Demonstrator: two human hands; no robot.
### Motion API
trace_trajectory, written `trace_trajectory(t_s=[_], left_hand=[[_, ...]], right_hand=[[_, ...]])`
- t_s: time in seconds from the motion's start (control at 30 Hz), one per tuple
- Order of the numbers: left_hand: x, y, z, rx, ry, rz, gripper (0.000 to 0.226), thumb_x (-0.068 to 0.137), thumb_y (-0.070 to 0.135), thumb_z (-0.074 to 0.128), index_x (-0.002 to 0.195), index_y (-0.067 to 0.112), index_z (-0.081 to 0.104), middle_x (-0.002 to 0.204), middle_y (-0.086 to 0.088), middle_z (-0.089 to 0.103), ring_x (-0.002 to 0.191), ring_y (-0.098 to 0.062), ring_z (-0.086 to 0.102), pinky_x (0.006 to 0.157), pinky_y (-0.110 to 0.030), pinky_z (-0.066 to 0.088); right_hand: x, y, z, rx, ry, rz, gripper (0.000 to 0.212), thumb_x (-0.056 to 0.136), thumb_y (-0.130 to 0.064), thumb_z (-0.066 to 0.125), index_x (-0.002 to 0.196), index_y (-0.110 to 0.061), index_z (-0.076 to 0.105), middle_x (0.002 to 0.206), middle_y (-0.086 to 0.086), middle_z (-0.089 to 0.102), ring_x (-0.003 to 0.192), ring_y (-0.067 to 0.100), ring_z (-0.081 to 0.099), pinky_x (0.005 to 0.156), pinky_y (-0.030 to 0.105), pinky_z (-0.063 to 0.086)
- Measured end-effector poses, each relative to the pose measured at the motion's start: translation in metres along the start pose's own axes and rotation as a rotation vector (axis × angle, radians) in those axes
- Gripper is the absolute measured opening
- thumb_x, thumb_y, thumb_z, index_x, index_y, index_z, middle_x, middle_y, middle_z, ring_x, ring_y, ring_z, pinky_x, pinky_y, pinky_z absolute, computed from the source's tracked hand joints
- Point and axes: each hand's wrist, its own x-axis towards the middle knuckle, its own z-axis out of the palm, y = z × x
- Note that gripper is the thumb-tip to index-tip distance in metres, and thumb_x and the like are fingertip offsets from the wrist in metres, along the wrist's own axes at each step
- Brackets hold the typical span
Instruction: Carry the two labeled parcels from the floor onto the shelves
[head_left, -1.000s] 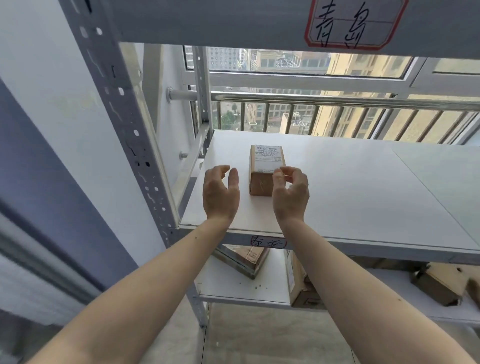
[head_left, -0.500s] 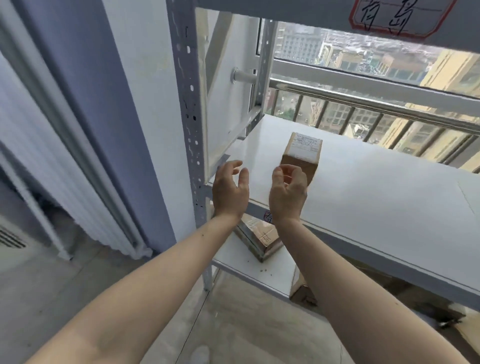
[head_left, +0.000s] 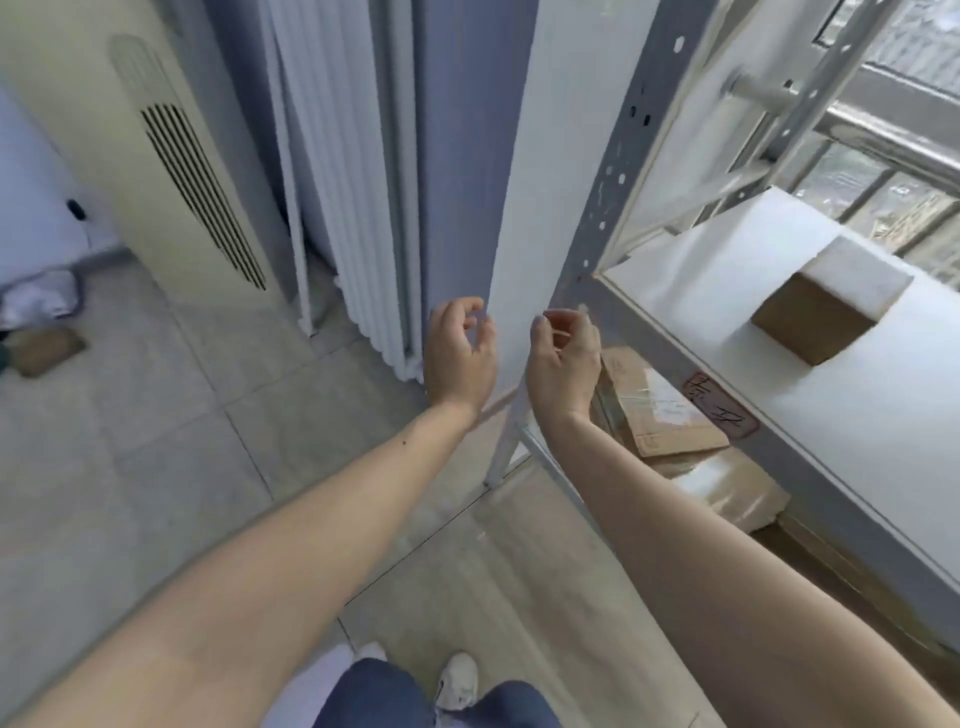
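Nearest, at the bottom edge: blue trousers and a white shoe (head_left: 458, 679) on the tiled floor (head_left: 130, 467). Both forearms reach forward. The left hand (head_left: 457, 356) and the right hand (head_left: 563, 358) are raised side by side, fingers loosely curled, half open, nothing held in either. Just right of the right hand, flat cardboard parcels (head_left: 660, 410) lie on the lower shelf. Above them, on the white shelf board (head_left: 857, 415), a small brown parcel (head_left: 828, 306) with a white label on top stands near the left end, well apart from both hands. Far left: a second parcel (head_left: 44, 351) on the floor, blurred, beside a cream vented unit (head_left: 171, 171).
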Motion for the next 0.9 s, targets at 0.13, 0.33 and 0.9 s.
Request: trace_trajectory(t_s=[0.13, 0.33, 0.9], left_hand=[[-0.005, -0.034, -0.055, 0.024, 0.074, -0.107, 0.027, 0.096, 0.017, 0.055, 0.119, 0.006, 0.062, 0.123, -0.007, 0.056, 0.106, -0.020, 0.063, 0.089, -0.026, 0.047], [-0.022, -0.087, -0.152, 0.100, 0.254, -0.238, 0.027, 0.095, 0.019, 0.057, 0.119, 0.006, 0.062, 0.123, -0.012, 0.062, 0.099, -0.018, 0.064, 0.079, -0.019, 0.042], [-0.120, -0.209, -0.466, 0.132, 0.715, -0.617, 0.030, 0.095, 0.026, 0.058, 0.119, 0.008, 0.062, 0.124, -0.011, 0.063, 0.091, -0.016, 0.061, 0.082, -0.022, 0.042]], right_hand=[[-0.033, -0.004, 0.050, 0.001, -0.206, 0.006, 0.009, 0.097, -0.026, 0.055, 0.095, -0.019, 0.060, 0.112, 0.005, 0.062, 0.078, -0.006, 0.054, 0.077, 0.015, 0.037], [-0.100, -0.015, 0.130, -0.085, -0.464, -0.042, 0.017, 0.098, -0.028, 0.053, 0.094, -0.014, 0.062, 0.109, 0.003, 0.059, 0.078, 0.000, 0.055, 0.077, 0.015, 0.041], [-0.367, -0.077, 0.333, -0.160, -1.057, -0.174, 0.019, 0.091, -0.033, 0.051, 0.079, -0.025, 0.062, 0.100, 0.008, 0.070, 0.098, 0.025, 0.064, 0.092, 0.041, 0.051]])
